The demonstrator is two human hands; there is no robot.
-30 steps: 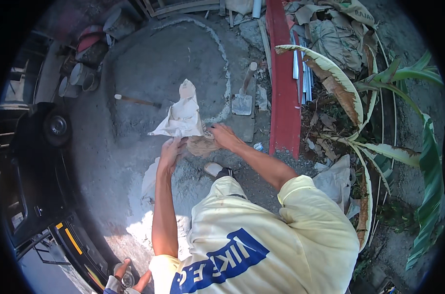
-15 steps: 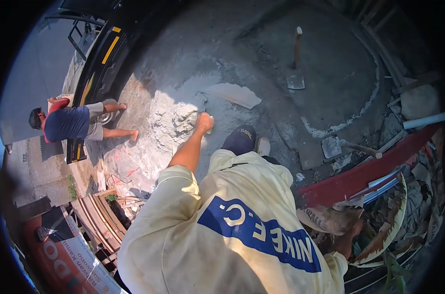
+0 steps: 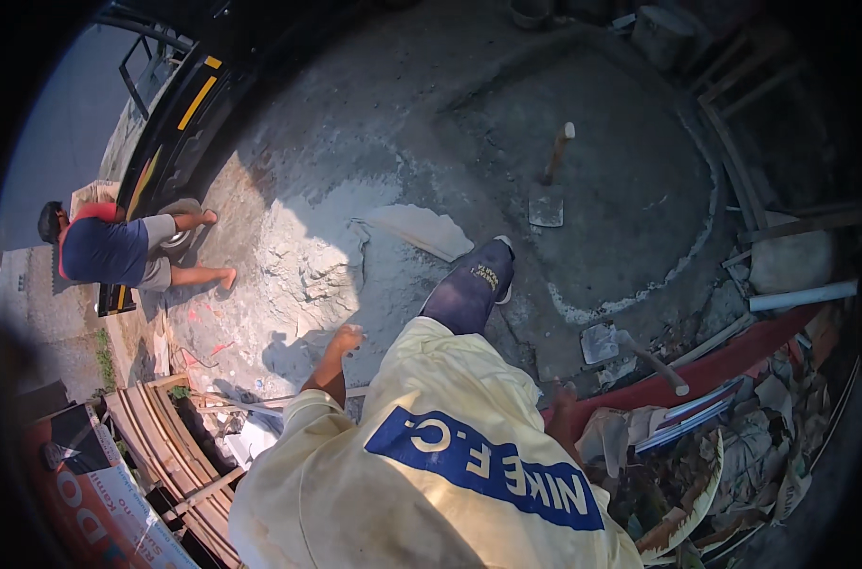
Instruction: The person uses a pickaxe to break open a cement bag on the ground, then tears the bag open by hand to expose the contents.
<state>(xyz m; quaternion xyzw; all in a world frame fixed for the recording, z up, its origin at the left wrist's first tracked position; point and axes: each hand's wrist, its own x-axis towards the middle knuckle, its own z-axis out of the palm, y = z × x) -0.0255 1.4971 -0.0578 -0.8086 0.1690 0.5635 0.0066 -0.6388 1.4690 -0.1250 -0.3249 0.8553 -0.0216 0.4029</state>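
Note:
My left hand [image 3: 348, 339] hangs beside the near edge of a heap of pale grey powder or mortar [image 3: 303, 266], apart from it. Its fingers look curled, and I see nothing in them. Low on my right, my right hand [image 3: 565, 392] is in shadow by a red board [image 3: 772, 341]; its fingers are too dark to read. A flat, pale sheet-like piece [image 3: 421, 230] lies at the heap's far right side. My leg in dark trousers [image 3: 469, 289] steps forward beside it.
A square-bladed, wooden-handled tool [image 3: 547, 204] lies on a dark round patch [image 3: 630, 209]; a similar one [image 3: 602, 343] lies nearer right. Another person [image 3: 109, 248] is beside a dark truck [image 3: 161, 180] at left. Planks [image 3: 151, 436] lie near left, dry leaves [image 3: 682, 512] near right.
My left hand has drawn back from the heap toward my body. My right hand has come into view low on the right. My leg has stepped forward, and the view has shifted.

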